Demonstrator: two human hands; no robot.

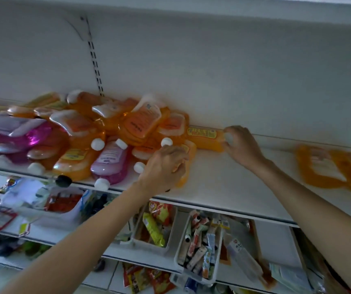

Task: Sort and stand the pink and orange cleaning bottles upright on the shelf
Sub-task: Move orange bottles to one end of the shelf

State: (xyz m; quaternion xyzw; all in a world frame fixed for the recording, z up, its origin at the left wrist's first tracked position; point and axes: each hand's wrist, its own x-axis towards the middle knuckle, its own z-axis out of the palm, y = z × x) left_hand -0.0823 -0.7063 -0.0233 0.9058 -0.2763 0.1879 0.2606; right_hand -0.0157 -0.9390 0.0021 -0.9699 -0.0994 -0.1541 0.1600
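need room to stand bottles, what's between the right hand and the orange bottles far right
Nothing: in the head view the shelf is bare between the right hand and those orange bottles.

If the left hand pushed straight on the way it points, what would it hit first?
The left hand, gripping an orange bottle, would probably meet the white cap just beyond it, at the edge of the bottle pile; depth is unclear.

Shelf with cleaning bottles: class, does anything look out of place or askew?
Yes. Orange bottles and pink bottles lie jumbled in one heap on the shelf, none upright there. The left hand and right hand each grip a lying orange one.
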